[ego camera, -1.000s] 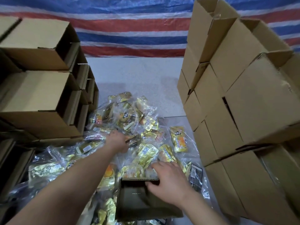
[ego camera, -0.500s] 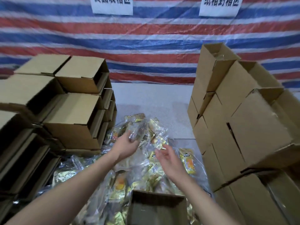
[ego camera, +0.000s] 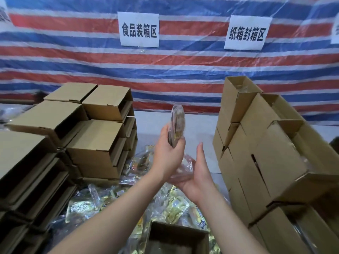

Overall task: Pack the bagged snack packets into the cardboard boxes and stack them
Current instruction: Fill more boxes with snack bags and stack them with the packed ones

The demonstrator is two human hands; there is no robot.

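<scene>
Gripping a clear, upright snack bag (ego camera: 177, 125), seemingly yellow-packeted, left hand (ego camera: 169, 154) clamps it; right hand (ego camera: 197, 173) open beneath.

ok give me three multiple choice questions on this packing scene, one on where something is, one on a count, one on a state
1. Where is the open cardboard box being filled?
A. on the left stack
B. at the bottom of the view, below the hands
C. on the right stack

2. How many white paper signs show their printed text in full on the striped tarp?
A. two
B. four
C. five

3. What is the left hand doing?
A. resting flat on a box
B. hanging idle
C. gripping a bagged snack packet, raised

Answers: 1 B, it sits at the bottom edge among the packets. 2 A, two read whole; others are cut off at the edges. 3 C, fingers wrap the clear bag.
</scene>
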